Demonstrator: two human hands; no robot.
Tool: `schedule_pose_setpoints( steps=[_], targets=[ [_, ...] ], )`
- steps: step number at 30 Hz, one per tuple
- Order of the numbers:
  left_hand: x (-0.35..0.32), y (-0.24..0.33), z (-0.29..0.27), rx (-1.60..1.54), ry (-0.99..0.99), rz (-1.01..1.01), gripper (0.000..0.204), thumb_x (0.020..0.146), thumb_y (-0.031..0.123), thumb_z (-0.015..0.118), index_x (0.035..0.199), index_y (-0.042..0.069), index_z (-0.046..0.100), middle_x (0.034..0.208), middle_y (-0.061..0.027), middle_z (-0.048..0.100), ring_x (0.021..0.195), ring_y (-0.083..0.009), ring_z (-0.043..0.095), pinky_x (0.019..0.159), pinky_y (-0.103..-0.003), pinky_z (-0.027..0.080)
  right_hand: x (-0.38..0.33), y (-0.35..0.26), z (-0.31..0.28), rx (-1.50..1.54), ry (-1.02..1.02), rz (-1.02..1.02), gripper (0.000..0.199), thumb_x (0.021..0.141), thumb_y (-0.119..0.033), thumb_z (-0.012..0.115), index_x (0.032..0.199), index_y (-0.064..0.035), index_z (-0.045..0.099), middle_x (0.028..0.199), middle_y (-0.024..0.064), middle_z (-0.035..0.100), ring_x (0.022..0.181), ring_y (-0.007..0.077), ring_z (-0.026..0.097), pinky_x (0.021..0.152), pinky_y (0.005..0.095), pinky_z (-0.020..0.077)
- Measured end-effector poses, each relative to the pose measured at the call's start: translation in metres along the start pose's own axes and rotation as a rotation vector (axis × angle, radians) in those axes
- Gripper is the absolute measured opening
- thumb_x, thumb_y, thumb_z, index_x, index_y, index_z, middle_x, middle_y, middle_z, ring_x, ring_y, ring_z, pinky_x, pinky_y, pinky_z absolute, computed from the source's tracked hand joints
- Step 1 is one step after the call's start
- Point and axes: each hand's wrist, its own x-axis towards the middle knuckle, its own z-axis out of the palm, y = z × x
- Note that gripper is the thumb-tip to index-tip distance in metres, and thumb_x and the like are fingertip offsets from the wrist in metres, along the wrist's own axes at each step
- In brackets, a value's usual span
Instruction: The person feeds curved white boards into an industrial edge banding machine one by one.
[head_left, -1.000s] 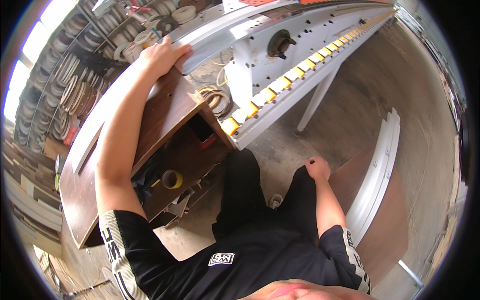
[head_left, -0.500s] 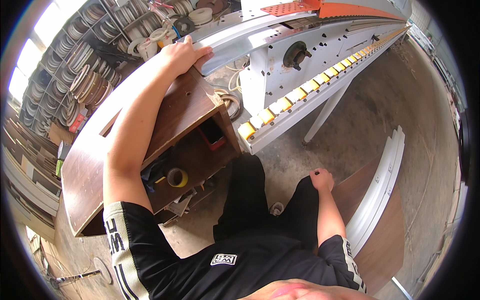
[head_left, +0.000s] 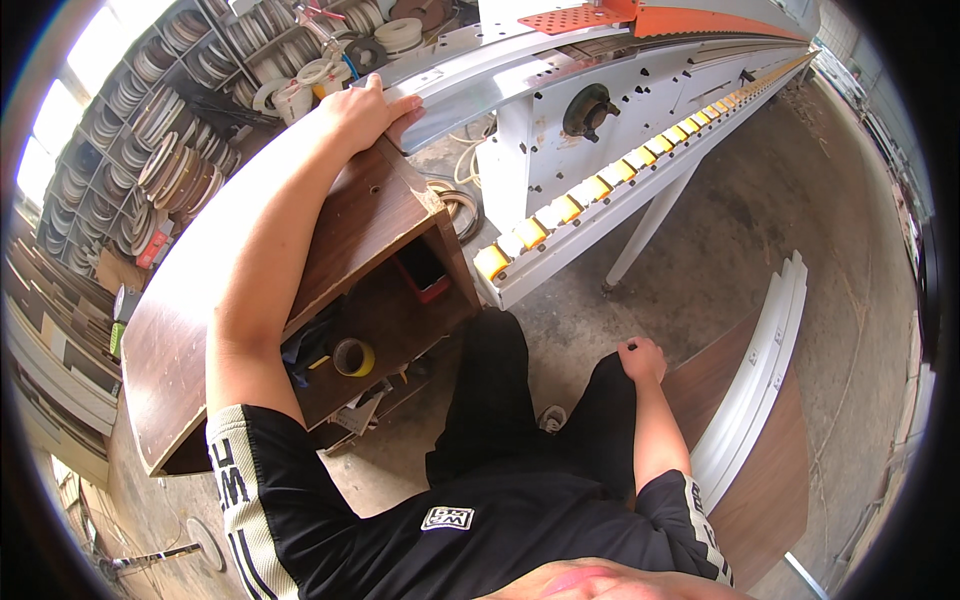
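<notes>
My left hand (head_left: 362, 115) reaches forward over the brown wooden cabinet (head_left: 385, 215). Its fingers are spread against the near end of a long white strip (head_left: 455, 68) on the machine bed (head_left: 460, 115). Part of the contact is hidden under the palm. My right hand (head_left: 645, 360) rests on my right knee with its fingers curled in. A small dark spot shows at those fingers, and I cannot tell whether something is held.
Yellow rollers (head_left: 570, 208) line a rail on the machine (head_left: 550, 130), under an orange guard (head_left: 690, 20). White profiles (head_left: 755, 375) lean at my right by a brown board (head_left: 790, 450). Tape (head_left: 352, 356) sits in the cabinet. Edging rolls (head_left: 170, 160) fill the left rack.
A small mark on the white strip now shows just beyond my left hand, where the surface looked plain before. Both hands stay nearly where they were.
</notes>
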Motion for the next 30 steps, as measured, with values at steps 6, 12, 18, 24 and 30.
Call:
schedule_pose_setpoints(
  steps=[6,12,18,24,30],
  targets=[
    [-0.002,0.003,-0.006,0.010,-0.025,-0.005,0.098,0.105,0.082,0.041,0.135,-0.010,0.059,0.102,-0.0271,0.080,0.099,-0.0406,0.080,0.084,-0.050,0.062,0.000,0.002,0.001,-0.001,0.002,-0.006,0.040,0.094,-0.050,0.068,0.120,-0.0234,0.081,0.139,0.0024,0.073,0.136,0.0294,0.061,0.114,0.0438,0.0521],
    [0.001,0.000,0.000,0.002,-0.008,0.007,0.088,0.106,0.074,0.047,0.137,-0.008,0.056,0.097,-0.0276,0.079,0.095,-0.0442,0.079,0.081,-0.053,0.061,0.001,0.003,0.002,0.008,-0.004,-0.014,0.042,0.093,-0.049,0.067,0.123,-0.0233,0.081,0.140,0.0024,0.072,0.137,0.0304,0.060,0.114,0.0447,0.0518],
    [0.004,0.000,0.000,0.019,-0.031,0.026,0.089,0.106,0.074,0.047,0.140,-0.008,0.056,0.101,-0.0252,0.080,0.097,-0.0430,0.079,0.081,-0.052,0.061,0.006,0.012,0.013,0.016,0.046,-0.037,0.038,0.093,-0.051,0.068,0.117,-0.0251,0.082,0.139,0.0014,0.073,0.134,0.0310,0.062,0.112,0.0467,0.0529],
    [0.009,-0.007,0.007,0.078,-0.040,0.040,0.092,0.105,0.076,0.045,0.148,-0.005,0.055,0.107,-0.0270,0.080,0.101,-0.0420,0.079,0.083,-0.052,0.061,-0.003,0.027,0.011,0.267,0.159,-0.166,0.043,0.095,-0.046,0.071,0.127,-0.0161,0.078,0.138,0.0072,0.073,0.134,0.0343,0.062,0.113,0.0464,0.0509],
    [0.003,-0.004,0.002,0.001,-0.002,-0.068,0.071,0.109,0.066,0.044,0.135,0.003,0.062,0.113,-0.0261,0.080,0.109,-0.0418,0.077,0.089,-0.054,0.060,-0.086,0.145,0.014,0.306,0.568,-0.091,0.040,0.097,-0.031,0.078,0.128,-0.0062,0.074,0.137,0.0167,0.072,0.131,0.0376,0.065,0.113,0.0467,0.0511]
  ],
)
